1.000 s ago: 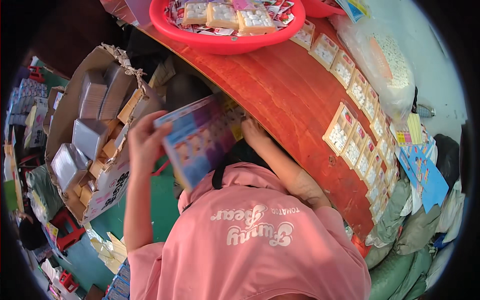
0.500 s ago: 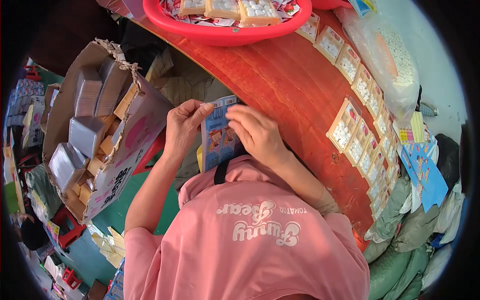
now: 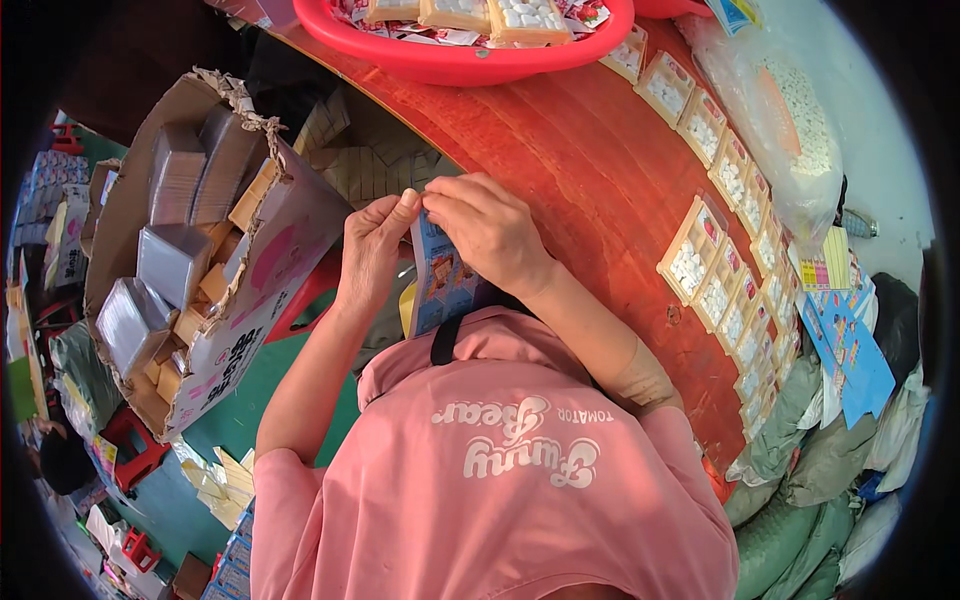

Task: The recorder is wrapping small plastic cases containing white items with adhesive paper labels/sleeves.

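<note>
Both hands hold a blue printed card sheet (image 3: 443, 283) upright in front of my chest, below the edge of the red-brown round table (image 3: 590, 190). My left hand (image 3: 372, 250) pinches its top left edge with fingers and thumb. My right hand (image 3: 487, 228) grips the top right, fingertips meeting the left hand's. The lower part of the card is hidden behind my pink shirt.
A torn cardboard box (image 3: 215, 300) with wrapped packs stands at my left. A red basin (image 3: 470, 50) of small packs sits at the table's far edge. Rows of small trays with white pieces (image 3: 715, 270) line the table's right side, beside a clear bag (image 3: 800, 130). Sacks (image 3: 800, 470) lie at right.
The card has come down from a raised, tilted position at my left to upright before my chest. My right hand has joined the left on its top edge.
</note>
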The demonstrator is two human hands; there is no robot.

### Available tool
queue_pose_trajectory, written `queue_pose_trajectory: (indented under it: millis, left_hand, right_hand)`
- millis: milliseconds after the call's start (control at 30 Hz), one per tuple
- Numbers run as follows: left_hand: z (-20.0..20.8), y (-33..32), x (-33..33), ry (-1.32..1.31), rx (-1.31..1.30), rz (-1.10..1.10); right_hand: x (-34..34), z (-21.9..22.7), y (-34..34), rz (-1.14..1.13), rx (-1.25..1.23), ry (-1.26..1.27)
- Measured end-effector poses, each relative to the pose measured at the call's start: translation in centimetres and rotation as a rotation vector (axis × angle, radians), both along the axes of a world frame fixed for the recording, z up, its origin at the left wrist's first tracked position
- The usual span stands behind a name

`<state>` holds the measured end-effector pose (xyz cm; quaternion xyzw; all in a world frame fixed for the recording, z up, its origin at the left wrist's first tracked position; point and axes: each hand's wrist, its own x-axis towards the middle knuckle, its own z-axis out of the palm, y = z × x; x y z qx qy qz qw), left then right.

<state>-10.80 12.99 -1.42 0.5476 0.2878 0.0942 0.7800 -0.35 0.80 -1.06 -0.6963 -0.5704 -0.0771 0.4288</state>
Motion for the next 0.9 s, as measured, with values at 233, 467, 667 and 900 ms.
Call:
queue_pose_trajectory:
  millis: [233,467,667,900]
  left_hand:
    - [-0.4,0.4,-0.3,0.006,-0.001,-0.005]
    - [-1.2,0.8,0.7,0.070,0.155,-0.007]
    - [-3.2,2.3,0.6,0.168,0.743,0.070]
    - [4.3,-0.7,4.6,0.062,1.687,-0.200]
  right_hand:
    - [-0.1,-0.4,0.1,-0.021,0.038,-0.062]
    - [-0.3,2.5,-4.7,-0.004,-0.040,-0.182]
    - [-2.8,7.6,-17.3,-0.045,0.136,0.365]
    - [-3.3,9.7,-27.0,-0.501,0.363,0.766]
